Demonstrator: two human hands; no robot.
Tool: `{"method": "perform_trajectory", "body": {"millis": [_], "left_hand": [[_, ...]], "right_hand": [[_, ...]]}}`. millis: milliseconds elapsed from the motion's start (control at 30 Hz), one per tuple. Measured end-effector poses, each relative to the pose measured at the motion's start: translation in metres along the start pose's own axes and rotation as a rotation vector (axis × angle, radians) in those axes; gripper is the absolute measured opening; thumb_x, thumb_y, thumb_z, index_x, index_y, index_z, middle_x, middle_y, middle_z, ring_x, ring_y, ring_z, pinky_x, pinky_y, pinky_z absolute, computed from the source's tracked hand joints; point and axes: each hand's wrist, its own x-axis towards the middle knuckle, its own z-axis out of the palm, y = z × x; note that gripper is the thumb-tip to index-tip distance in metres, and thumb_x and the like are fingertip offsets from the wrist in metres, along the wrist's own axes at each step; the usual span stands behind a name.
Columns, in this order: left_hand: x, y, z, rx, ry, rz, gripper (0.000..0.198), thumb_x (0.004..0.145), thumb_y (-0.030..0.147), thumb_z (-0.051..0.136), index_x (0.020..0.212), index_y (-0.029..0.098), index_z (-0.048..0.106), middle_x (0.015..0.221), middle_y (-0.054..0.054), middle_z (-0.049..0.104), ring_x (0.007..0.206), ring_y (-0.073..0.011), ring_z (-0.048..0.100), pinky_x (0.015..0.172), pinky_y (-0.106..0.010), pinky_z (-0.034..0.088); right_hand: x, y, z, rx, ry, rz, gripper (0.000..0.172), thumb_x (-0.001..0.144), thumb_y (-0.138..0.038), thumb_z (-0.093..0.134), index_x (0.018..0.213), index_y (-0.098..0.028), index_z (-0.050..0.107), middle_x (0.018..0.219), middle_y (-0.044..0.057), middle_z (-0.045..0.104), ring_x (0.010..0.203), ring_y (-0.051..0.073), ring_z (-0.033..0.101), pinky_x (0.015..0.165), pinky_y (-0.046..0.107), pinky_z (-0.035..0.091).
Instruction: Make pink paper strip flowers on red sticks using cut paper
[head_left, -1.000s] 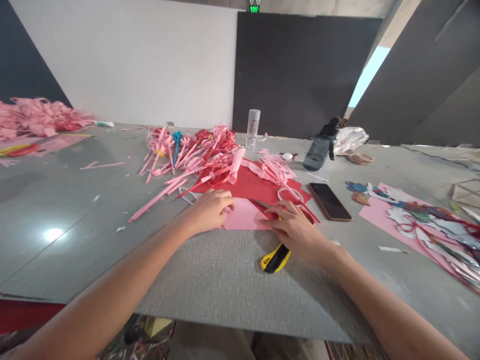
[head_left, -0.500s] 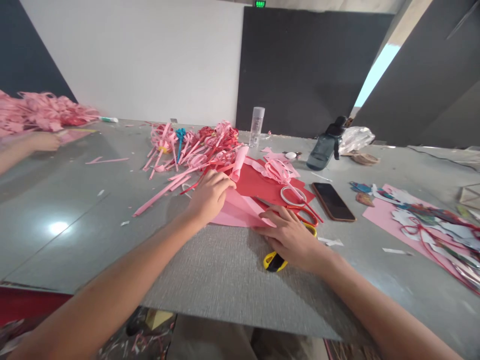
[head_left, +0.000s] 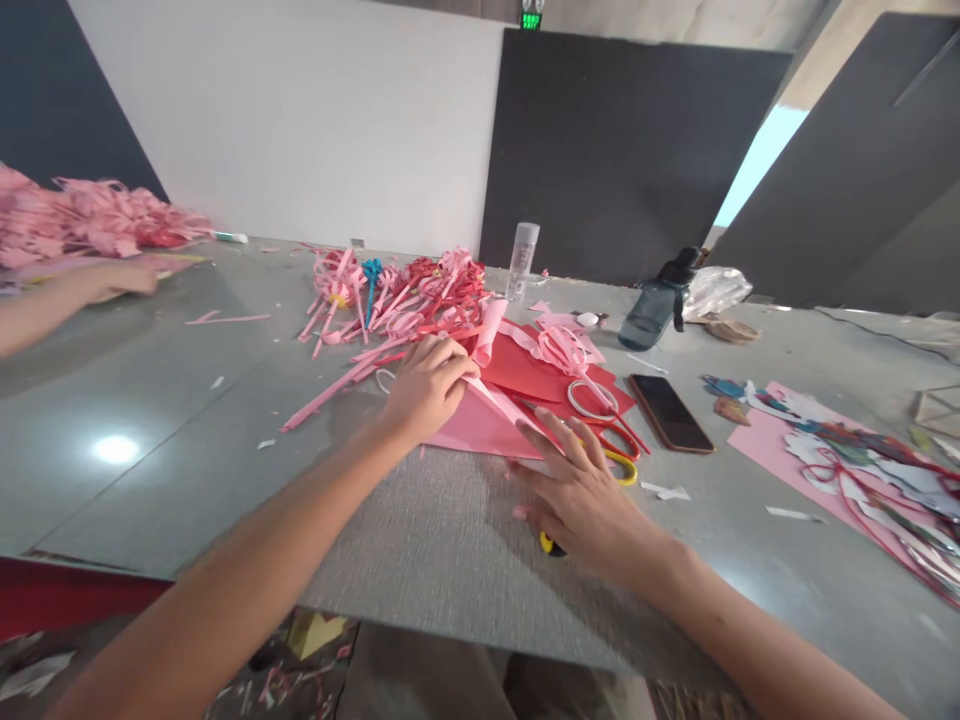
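A sheet of pink paper (head_left: 487,425) lies at the near side of the pile, with a narrow fold or roll along its upper edge. My left hand (head_left: 430,388) has its fingers curled onto that edge, gripping the paper. At the sheet's right corner, my right hand (head_left: 581,485) is open with fingers spread; whether the fingertips touch the paper is unclear. Behind it lie red-handled scissors (head_left: 619,438) and a yellow handle (head_left: 624,468). A yellow-and-black tool (head_left: 551,544) is mostly hidden under my right hand. Red paper (head_left: 517,368) lies beyond the pink sheet.
Pink and red paper-strip flowers (head_left: 442,285) are heaped behind my left hand. To the right are a phone (head_left: 670,412), a dark bottle (head_left: 652,308) and pink paper with cutouts (head_left: 765,435). A clear bottle (head_left: 523,262) stands behind. Another person's hand (head_left: 127,278) works at far left.
My right hand has come a little off the pink paper's corner, and its fingers are spread wider. A pale fold now shows along the sheet's upper edge. The view has shifted slightly.
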Motion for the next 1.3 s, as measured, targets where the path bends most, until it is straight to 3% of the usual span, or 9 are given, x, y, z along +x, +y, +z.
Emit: {"method": "perform_trajectory", "body": {"millis": [133,267,500,633,800,900,1000,1133,1300], "left_hand": [[0.001,-0.001,-0.002,-0.046,-0.001,0.002,0.013,0.097,0.011,0.058,0.096,0.022,0.065,0.115,-0.006,0.069,0.116,-0.0266,0.056,0.100,-0.044,0.046],[-0.001,-0.004,0.001,-0.103,-0.107,-0.018,0.008,0.101,0.020,0.059,0.101,0.021,0.067,0.112,-0.006,0.073,0.110,-0.0242,0.063,0.102,-0.043,0.043],[0.000,-0.011,-0.002,-0.121,-0.120,-0.006,0.005,0.099,0.023,0.063,0.100,0.020,0.067,0.098,-0.005,0.074,0.097,-0.0235,0.066,0.092,-0.039,0.046],[-0.001,-0.012,-0.001,-0.117,-0.122,0.007,0.004,0.098,0.022,0.065,0.101,0.021,0.067,0.098,-0.004,0.074,0.097,-0.0243,0.067,0.091,-0.039,0.047],[-0.002,-0.007,0.002,-0.137,-0.127,0.032,0.012,0.096,0.022,0.067,0.108,0.021,0.067,0.103,-0.005,0.075,0.102,-0.0259,0.067,0.096,-0.042,0.047],[-0.001,-0.006,0.001,-0.140,-0.094,-0.003,0.024,0.096,0.020,0.067,0.120,0.020,0.062,0.106,-0.008,0.075,0.103,-0.0269,0.068,0.095,-0.043,0.048],[-0.001,-0.007,0.000,-0.137,-0.075,-0.017,0.024,0.097,0.020,0.065,0.121,0.021,0.061,0.104,-0.008,0.074,0.102,-0.0260,0.068,0.094,-0.042,0.049],[-0.001,-0.007,0.000,-0.122,-0.058,-0.020,0.019,0.097,0.021,0.064,0.117,0.021,0.062,0.100,-0.007,0.073,0.099,-0.0263,0.068,0.092,-0.042,0.050],[-0.001,-0.005,-0.001,-0.111,-0.038,-0.011,0.017,0.099,0.022,0.061,0.115,0.021,0.063,0.101,-0.008,0.073,0.102,-0.0275,0.066,0.095,-0.043,0.050]], "right_hand": [[0.007,-0.015,-0.010,-0.034,0.024,0.049,0.047,0.100,-0.029,0.058,0.145,-0.019,0.058,0.163,0.014,0.047,0.159,0.040,0.023,0.124,0.073,0.023],[0.032,-0.053,-0.009,0.151,-0.192,-0.085,0.063,0.101,-0.040,0.057,0.155,-0.009,0.046,0.164,0.019,0.043,0.155,0.033,0.036,0.128,0.053,0.032],[0.062,-0.117,0.007,0.423,-0.316,-0.023,0.101,0.097,-0.070,0.048,0.161,0.004,0.024,0.170,0.030,0.015,0.161,0.038,0.012,0.132,0.054,0.016],[0.035,-0.126,-0.005,0.614,-0.360,-0.314,0.078,0.101,-0.058,0.052,0.165,-0.020,0.028,0.171,0.011,0.031,0.161,0.022,0.023,0.133,0.040,0.018],[0.027,-0.113,0.002,0.246,-0.206,0.333,0.077,0.101,-0.052,0.053,0.160,-0.006,0.036,0.169,0.026,0.025,0.160,0.043,0.017,0.127,0.066,0.022],[0.026,-0.126,0.018,0.212,-0.243,0.384,0.093,0.098,-0.062,0.054,0.160,0.003,0.031,0.167,0.032,0.019,0.158,0.049,0.014,0.125,0.069,0.024],[0.018,-0.155,0.030,0.320,-0.135,0.141,0.090,0.095,-0.069,0.054,0.159,-0.008,0.039,0.169,0.023,0.028,0.159,0.041,0.022,0.128,0.057,0.028],[0.012,-0.170,0.027,0.486,-0.048,-0.579,0.037,0.110,-0.037,0.040,0.140,-0.026,0.060,0.149,-0.002,0.064,0.150,0.009,0.044,0.126,0.024,0.030],[0.023,-0.132,0.015,0.237,-0.049,0.418,0.071,0.099,-0.041,0.061,0.157,-0.005,0.041,0.166,0.024,0.035,0.158,0.040,0.028,0.125,0.064,0.029]]}}
